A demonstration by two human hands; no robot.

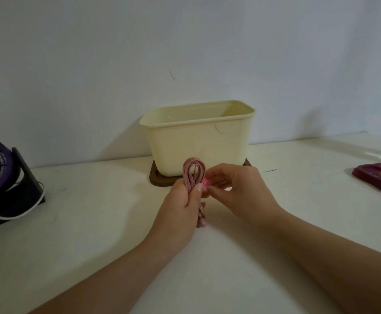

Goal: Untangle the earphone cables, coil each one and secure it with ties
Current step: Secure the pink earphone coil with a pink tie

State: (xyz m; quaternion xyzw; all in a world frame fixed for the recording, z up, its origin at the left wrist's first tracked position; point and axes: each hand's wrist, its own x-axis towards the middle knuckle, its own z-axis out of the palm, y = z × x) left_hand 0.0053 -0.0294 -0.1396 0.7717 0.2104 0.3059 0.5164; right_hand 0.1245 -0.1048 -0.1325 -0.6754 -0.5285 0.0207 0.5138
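Left hand (pixel 182 207), fingers curled round the upright pink earphone cable (pixel 194 171) coil; right hand (pixel 234 186) at coil's 3 o'clock, fingers pinching a bright pink tie (pixel 206 182); cream tub (pixel 198 143) at 12 o'clock on worktop (pixel 94 223).

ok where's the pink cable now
The pink cable is centre frame, coiled in the left hand, right hand beside it, in front of the cream tub.

A pink cable (pixel 193 172), coiled into a narrow upright bundle, stands just below frame centre, loops on top, earbuds (pixel 201 221) hanging beneath. A small bright pink tie (pixel 206 182) touches its right side.
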